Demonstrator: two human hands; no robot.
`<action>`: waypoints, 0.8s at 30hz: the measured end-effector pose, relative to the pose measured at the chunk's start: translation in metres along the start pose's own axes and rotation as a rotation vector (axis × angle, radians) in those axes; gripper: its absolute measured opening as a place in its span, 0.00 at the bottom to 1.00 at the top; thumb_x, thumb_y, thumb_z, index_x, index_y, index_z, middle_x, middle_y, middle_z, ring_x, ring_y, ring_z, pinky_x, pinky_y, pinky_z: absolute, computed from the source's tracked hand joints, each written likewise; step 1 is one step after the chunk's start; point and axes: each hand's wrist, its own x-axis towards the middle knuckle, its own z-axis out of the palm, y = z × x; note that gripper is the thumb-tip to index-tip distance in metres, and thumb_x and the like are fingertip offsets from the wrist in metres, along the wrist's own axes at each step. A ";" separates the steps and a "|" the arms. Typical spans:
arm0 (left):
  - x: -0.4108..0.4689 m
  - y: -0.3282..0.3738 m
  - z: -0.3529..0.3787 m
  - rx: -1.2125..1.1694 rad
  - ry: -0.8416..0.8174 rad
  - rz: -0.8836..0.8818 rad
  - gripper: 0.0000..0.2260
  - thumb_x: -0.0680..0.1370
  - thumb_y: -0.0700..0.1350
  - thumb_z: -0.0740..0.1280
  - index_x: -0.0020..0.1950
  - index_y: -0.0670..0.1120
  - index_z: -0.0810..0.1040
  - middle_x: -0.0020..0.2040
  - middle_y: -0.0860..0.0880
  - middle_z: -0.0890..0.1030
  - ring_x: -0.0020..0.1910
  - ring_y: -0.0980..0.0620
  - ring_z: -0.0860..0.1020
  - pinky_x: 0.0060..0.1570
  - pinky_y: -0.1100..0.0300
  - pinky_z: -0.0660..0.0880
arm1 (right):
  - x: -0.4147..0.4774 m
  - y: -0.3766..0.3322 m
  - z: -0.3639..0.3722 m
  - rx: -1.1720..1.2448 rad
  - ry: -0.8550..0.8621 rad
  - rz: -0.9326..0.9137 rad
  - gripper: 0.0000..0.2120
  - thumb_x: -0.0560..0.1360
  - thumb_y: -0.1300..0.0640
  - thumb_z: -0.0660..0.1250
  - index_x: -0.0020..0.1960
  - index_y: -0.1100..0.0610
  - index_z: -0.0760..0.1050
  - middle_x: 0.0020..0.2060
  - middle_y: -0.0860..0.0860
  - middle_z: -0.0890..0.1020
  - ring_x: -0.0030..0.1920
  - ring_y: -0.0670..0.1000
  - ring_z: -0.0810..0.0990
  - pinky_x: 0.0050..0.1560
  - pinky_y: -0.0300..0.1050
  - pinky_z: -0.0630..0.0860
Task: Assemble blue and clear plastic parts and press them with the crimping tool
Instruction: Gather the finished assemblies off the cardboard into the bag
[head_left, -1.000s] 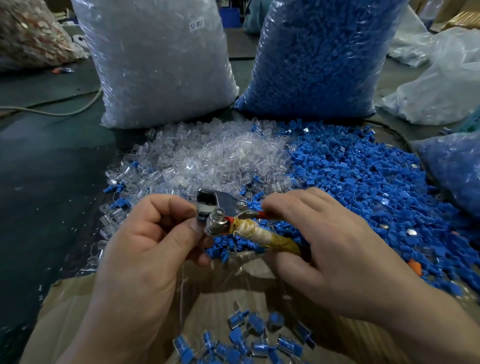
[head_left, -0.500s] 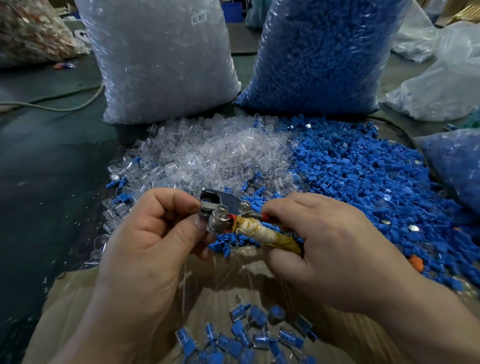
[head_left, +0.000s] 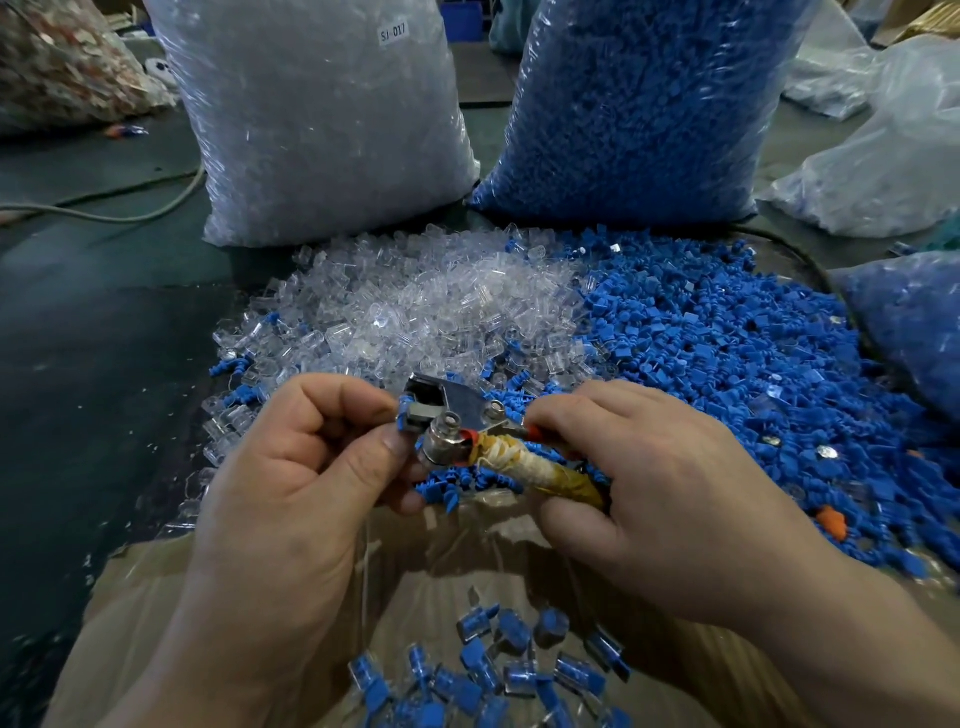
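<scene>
Blue plastic part (head_left: 403, 415) sits in the head of the crimping tool (head_left: 462, 410), pinched there by the left hand (head_left: 291, 467). The right hand (head_left: 670, 493) is closed round the tool's wrapped handles.

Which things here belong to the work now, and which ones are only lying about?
In use: crimping tool in the right hand; blue part pinched by the left hand at the tool's head; clear pile; blue pile; finished pieces in front.
Lying about: grey cable; orange piece; bag of mixed scraps, far left.
</scene>
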 end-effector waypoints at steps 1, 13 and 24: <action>0.000 0.000 0.000 -0.006 0.001 -0.002 0.17 0.64 0.59 0.80 0.47 0.54 0.82 0.41 0.46 0.83 0.37 0.52 0.82 0.33 0.61 0.79 | 0.000 0.000 -0.001 0.003 0.017 -0.003 0.21 0.68 0.38 0.55 0.55 0.44 0.74 0.40 0.39 0.73 0.41 0.43 0.69 0.43 0.28 0.61; -0.002 0.002 0.002 0.295 0.010 -0.251 0.14 0.76 0.36 0.70 0.40 0.56 0.82 0.30 0.46 0.82 0.27 0.54 0.79 0.26 0.66 0.75 | 0.012 0.020 0.005 -0.228 0.021 0.215 0.32 0.68 0.27 0.53 0.66 0.42 0.67 0.54 0.42 0.75 0.56 0.49 0.70 0.59 0.49 0.66; -0.012 -0.001 0.016 0.520 -0.014 -0.139 0.05 0.73 0.51 0.70 0.46 0.61 0.80 0.35 0.54 0.84 0.30 0.57 0.82 0.28 0.64 0.76 | 0.007 -0.019 0.012 -0.106 0.210 -0.054 0.16 0.76 0.38 0.57 0.49 0.48 0.76 0.43 0.45 0.79 0.46 0.50 0.76 0.50 0.50 0.70</action>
